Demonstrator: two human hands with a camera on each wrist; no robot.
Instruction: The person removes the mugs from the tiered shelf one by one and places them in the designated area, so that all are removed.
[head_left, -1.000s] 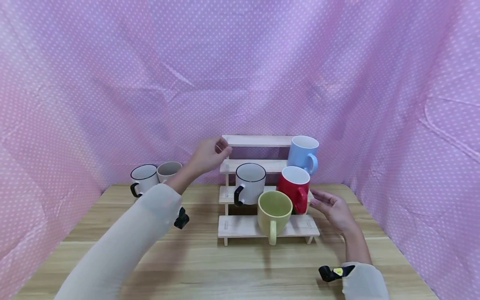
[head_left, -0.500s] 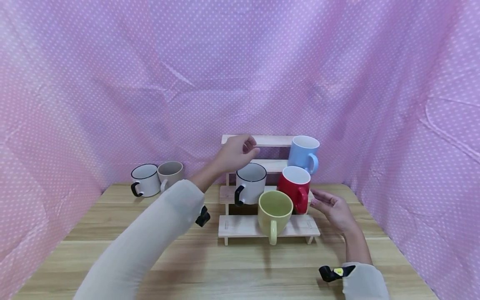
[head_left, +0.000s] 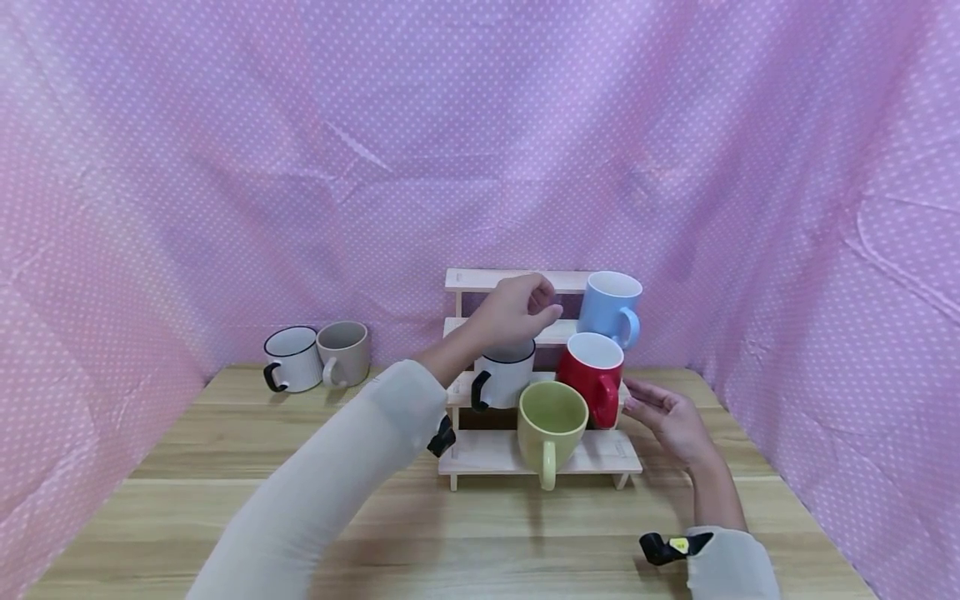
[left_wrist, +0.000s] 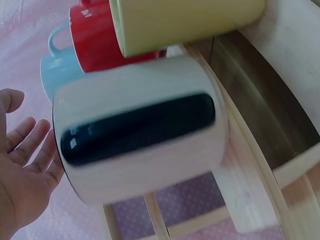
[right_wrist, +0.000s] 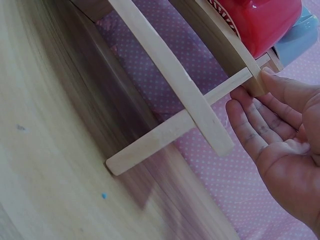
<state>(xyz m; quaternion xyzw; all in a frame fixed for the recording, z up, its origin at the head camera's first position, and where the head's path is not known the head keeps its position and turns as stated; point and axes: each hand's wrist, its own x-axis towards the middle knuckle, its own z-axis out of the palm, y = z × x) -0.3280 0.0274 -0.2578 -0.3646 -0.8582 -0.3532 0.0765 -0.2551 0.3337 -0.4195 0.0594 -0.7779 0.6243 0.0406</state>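
Observation:
My left hand [head_left: 517, 308] hovers over the tiered wooden rack [head_left: 480, 457], fingers loosely bent and holding nothing. Just below it stands a white mug [head_left: 508, 385] with a black rim and handle, its top partly covered by the hand in the head view. With my right hand [head_left: 675, 427] I pinch the right end of a rack shelf, thumb on top and fingers beneath, as the right wrist view shows. A red mug [head_left: 588, 379] sits beside that end. The yellow-green mug [head_left: 551, 425] rests on the lowest shelf, and a light blue mug [head_left: 600, 307] stands higher at the right.
A second white mug [head_left: 302, 367] with black rim and a beige-grey mug [head_left: 352, 362] stand side by side on the wood-grain table [head_left: 150, 508], left of the rack. Pink dotted cloth [head_left: 375, 183] hangs behind and at both sides.
My left hand has moved right, from the rack's left end to above the shelf mugs, uncovering the beige-grey mug. The right hand stays at the shelf end; the mugs have stayed put.

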